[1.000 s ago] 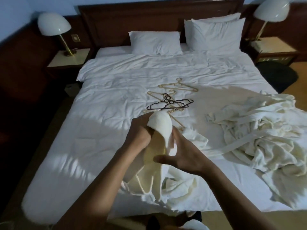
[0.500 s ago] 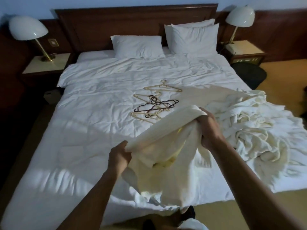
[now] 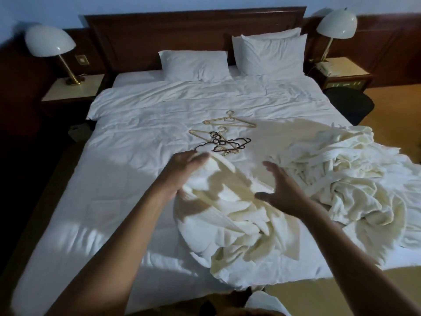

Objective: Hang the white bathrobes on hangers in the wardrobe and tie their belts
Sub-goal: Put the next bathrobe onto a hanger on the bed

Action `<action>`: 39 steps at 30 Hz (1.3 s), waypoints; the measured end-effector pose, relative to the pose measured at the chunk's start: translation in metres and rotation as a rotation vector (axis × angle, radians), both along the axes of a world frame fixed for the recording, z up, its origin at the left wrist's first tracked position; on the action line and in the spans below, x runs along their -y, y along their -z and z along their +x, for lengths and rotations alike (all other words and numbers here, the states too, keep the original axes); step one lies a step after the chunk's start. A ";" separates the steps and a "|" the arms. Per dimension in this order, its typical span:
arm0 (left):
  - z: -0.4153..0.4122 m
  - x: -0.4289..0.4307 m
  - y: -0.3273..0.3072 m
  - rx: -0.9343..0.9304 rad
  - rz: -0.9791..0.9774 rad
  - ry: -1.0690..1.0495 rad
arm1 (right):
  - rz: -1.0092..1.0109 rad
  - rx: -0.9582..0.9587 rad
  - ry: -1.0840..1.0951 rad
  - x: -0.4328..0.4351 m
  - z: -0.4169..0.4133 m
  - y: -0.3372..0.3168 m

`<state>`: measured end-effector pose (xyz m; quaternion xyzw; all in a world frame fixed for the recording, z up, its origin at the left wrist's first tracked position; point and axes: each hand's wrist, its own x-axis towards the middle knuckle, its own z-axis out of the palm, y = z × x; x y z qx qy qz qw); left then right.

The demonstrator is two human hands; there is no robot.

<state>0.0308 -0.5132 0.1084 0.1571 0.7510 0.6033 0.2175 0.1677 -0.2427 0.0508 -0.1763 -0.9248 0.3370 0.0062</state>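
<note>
A white bathrobe (image 3: pixel 239 224) lies crumpled on the near part of the bed, hanging over its front edge. My left hand (image 3: pixel 182 169), blurred by motion, holds the robe's raised upper edge at its fingertips. My right hand (image 3: pixel 280 190) hovers just above the robe with fingers spread and holds nothing. A pile of more white bathrobes and belts (image 3: pixel 341 179) lies to the right. Beyond my hands is a tangle of beige and dark hangers (image 3: pixel 223 142), with one beige hanger (image 3: pixel 230 122) apart behind it. No wardrobe is in view.
The bed (image 3: pixel 136 179) has white sheets, two pillows (image 3: pixel 196 65) and a dark wooden headboard. Nightstands with white dome lamps (image 3: pixel 50 42) stand on both sides. A dark round seat (image 3: pixel 350 103) is at the bed's right, on yellow floor.
The robe I held stretched up between both hands has dropped onto the bed. My right hand has let go and opened. My left hand moved forward along the robe's edge.
</note>
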 end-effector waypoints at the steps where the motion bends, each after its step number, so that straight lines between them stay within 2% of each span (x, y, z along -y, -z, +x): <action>1: 0.007 -0.012 -0.005 0.003 -0.006 0.121 | -0.009 -0.021 -0.084 0.016 -0.006 -0.001; 4: 0.019 -0.040 -0.006 0.010 -0.043 0.359 | -0.018 -0.006 -0.187 0.047 -0.024 0.015; 6: 0.012 -0.047 0.009 -0.113 -0.181 0.344 | -0.080 0.077 -0.122 0.044 -0.033 0.028; 8: -0.004 -0.042 0.032 -0.334 -0.414 0.216 | -0.289 0.057 0.014 0.023 -0.040 0.035; 10: -0.018 -0.028 0.067 -0.417 -0.577 0.067 | -0.429 -0.052 0.110 -0.006 -0.053 0.031; 12: -0.024 -0.010 0.108 -0.364 -0.721 -0.075 | -0.526 -0.166 0.178 -0.036 -0.068 0.023; 15: -0.027 0.000 0.147 -0.195 -0.785 -0.267 | -0.689 -0.274 0.222 -0.073 -0.091 0.012; 17: -0.037 -0.010 0.152 -0.067 -0.715 -0.402 | -0.715 -0.233 0.288 -0.096 -0.106 0.011; 18: -0.045 -0.018 0.144 0.011 -0.593 -0.493 | -0.708 -0.179 0.320 -0.106 -0.113 0.014; 19: -0.052 -0.030 0.130 0.128 -0.388 -0.590 | -0.677 -0.118 0.327 -0.118 -0.120 0.017; 21: -0.070 -0.052 0.097 0.325 -0.018 -0.690 | -0.508 -0.007 0.247 -0.146 -0.131 0.021; 22: -0.080 -0.059 0.080 0.331 0.057 -0.669 | -0.386 0.033 0.177 -0.158 -0.135 0.020; 24: -0.099 -0.065 0.044 0.249 0.015 -0.502 | -0.199 0.092 0.060 -0.182 -0.147 0.019; 26: -0.114 -0.061 0.014 0.202 -0.122 -0.318 | -0.116 0.195 -0.012 -0.198 -0.159 0.011; 28: -0.123 -0.051 -0.009 0.248 -0.234 -0.215 | -0.148 0.290 0.017 -0.208 -0.170 0.003; 30: -0.128 -0.045 -0.023 0.313 -0.294 -0.150 | -0.221 0.260 0.022 -0.212 -0.176 -0.008; 34: -0.132 -0.046 -0.027 0.464 -0.258 -0.152 | -0.347 0.132 -0.050 -0.216 -0.176 -0.020; 35: -0.132 -0.050 -0.026 0.467 -0.239 -0.174 | -0.316 0.127 -0.059 -0.215 -0.178 -0.020; 38: -0.130 -0.078 -0.026 0.411 -0.141 -0.204 | -0.055 0.146 -0.066 -0.206 -0.188 -0.010; 39: -0.129 -0.090 -0.027 0.395 -0.106 -0.165 | -0.047 0.128 -0.102 -0.194 -0.188 -0.008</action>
